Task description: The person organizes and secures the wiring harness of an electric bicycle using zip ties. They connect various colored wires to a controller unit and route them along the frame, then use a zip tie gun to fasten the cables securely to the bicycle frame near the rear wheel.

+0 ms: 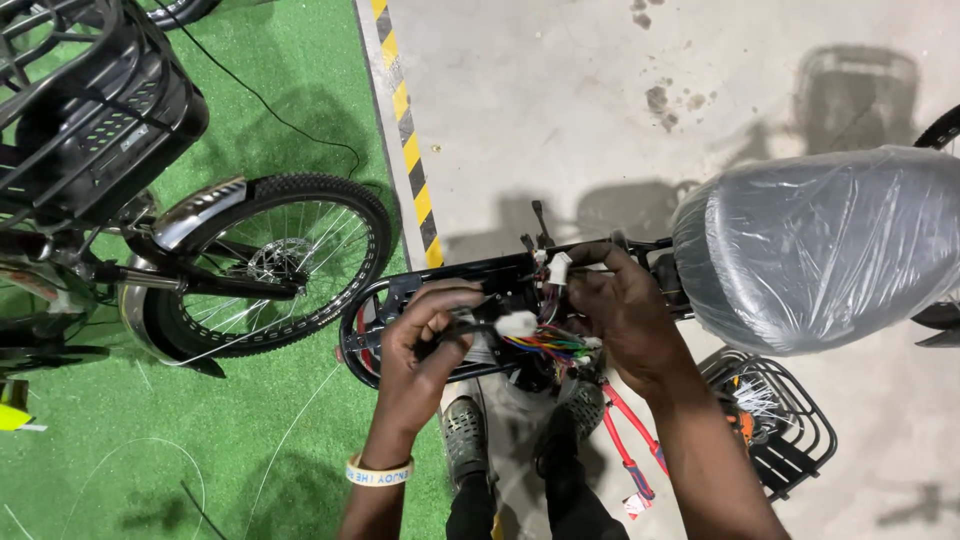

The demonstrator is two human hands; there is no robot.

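Head view: left hand (425,335) pinches a white plug (516,323), fingers clamped on its cable. Right hand (620,310) grips the coloured wires (548,345) beside the black frame (450,275), just left of the wrapped seat (820,245).

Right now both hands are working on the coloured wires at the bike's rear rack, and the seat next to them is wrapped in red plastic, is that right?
Not quite. In the head view the seat is wrapped in clear, greyish plastic, not red. The left hand and right hand are indeed at the coloured wires on the rear rack.
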